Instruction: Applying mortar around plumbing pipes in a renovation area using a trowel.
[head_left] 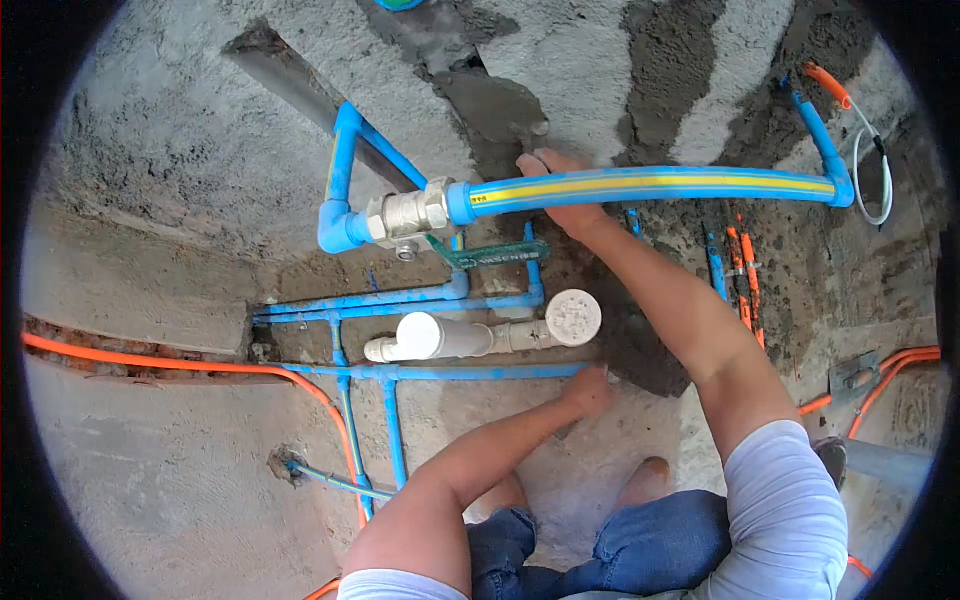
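My right hand (566, 207) reaches behind a thick blue pipe with a yellow stripe (650, 184), beside wet grey mortar (495, 115) in a channel of the wall. Its fingers look curled; the pipe hides part of them and whatever they hold. Low down, my left hand (592, 393) is closed at the end of a thin blue floor pipe (480, 373), next to a dark patch of wet mortar (650, 355). What lies in its grip is hidden. A metal valve (405, 214) with a green lever (500, 254) joins the thick pipe left of my right hand.
White drain pipes (460, 338) with round caps stand between my arms. Orange conduits (200, 362) run along the left wall, others (748, 275) on the right. A trowel (855, 379) lies at the right. A white cable loop (872, 190) hangs at the upper right.
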